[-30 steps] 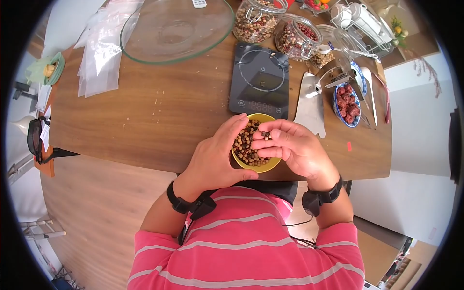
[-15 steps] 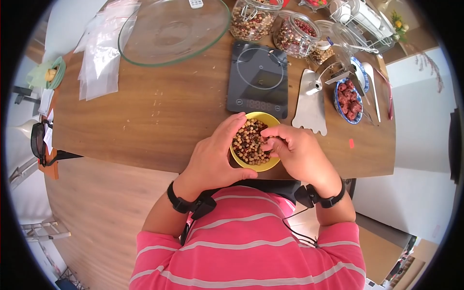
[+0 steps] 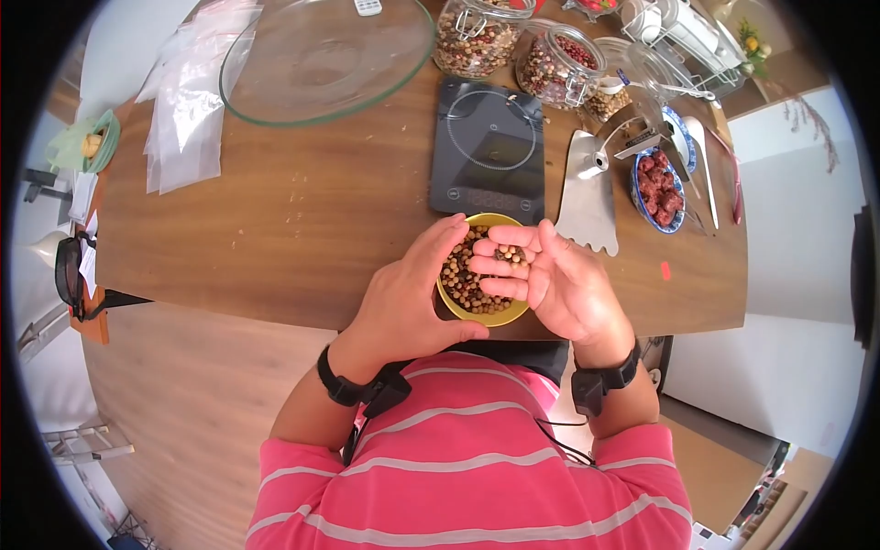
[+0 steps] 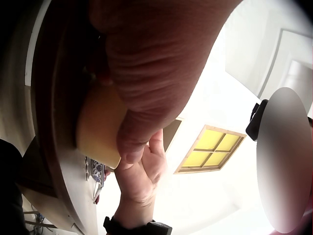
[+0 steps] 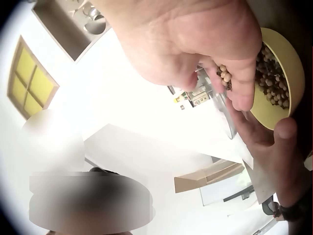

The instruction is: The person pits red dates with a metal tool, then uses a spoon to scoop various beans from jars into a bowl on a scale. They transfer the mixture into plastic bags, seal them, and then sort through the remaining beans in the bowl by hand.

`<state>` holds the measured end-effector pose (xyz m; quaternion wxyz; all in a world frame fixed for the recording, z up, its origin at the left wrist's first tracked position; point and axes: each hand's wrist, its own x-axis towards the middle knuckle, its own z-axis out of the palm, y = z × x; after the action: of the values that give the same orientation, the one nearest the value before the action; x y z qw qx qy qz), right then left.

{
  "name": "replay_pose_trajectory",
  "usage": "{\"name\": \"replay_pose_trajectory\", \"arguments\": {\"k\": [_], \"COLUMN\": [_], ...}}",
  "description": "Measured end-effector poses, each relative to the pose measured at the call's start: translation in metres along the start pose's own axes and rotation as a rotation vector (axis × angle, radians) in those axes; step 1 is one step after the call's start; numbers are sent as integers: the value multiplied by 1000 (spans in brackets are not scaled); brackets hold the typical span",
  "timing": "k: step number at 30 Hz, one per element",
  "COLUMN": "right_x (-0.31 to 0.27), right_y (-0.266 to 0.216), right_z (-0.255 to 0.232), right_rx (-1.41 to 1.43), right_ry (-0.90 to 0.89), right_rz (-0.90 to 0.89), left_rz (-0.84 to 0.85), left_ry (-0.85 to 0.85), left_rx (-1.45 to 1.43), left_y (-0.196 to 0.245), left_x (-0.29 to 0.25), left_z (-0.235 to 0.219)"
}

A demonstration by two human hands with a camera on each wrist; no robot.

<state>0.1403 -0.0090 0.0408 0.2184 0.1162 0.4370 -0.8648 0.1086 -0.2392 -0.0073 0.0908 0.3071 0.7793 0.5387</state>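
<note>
Mixed small round tan and dark brown pieces, bead-like, fill a yellow bowl (image 3: 503, 320) at the table's near edge. My left hand (image 3: 397, 298) holds the bowl from its left side, thumb along the near rim and fingers around the far rim. Over the bowl's right part, my right hand (image 3: 564, 284) is turned palm up with its fingers extended. A few of the round pieces (image 5: 225, 77) lie on those fingers in the right wrist view. From the left wrist, the bowl's outer wall (image 4: 100, 125) shows beneath the left hand.
Just beyond the bowl lies a black digital scale (image 3: 489, 151). A metal scraper (image 3: 588, 197) and a blue-patterned bowl of dark red pieces (image 3: 658, 190) are to its right. Glass jars (image 3: 559, 66) stand behind. A large glass dish (image 3: 330, 110) and plastic bags (image 3: 188, 119) occupy the far left.
My right hand dipped its fingertips into the bowl's contents, then rose and turned palm up with several pieces on its fingers. The left hand has kept its hold on the bowl.
</note>
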Motion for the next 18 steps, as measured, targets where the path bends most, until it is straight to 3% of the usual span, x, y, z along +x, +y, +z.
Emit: {"name": "replay_pose_trajectory", "arguments": {"k": [5,9,18], "right_x": [-2,-5,-8], "right_y": [7,5,7], "right_z": [-2,3,4], "right_rx": [69,77,80], "right_ry": [0,11,-16], "right_rz": [-32,-54,-70], "left_rz": [109,31,134], "left_ry": [9,13,118], "left_rx": [53,-15,75], "left_y": [-4,-1,-3], "left_x": [0,-2,-1], "left_z": [0,-1,4]}}
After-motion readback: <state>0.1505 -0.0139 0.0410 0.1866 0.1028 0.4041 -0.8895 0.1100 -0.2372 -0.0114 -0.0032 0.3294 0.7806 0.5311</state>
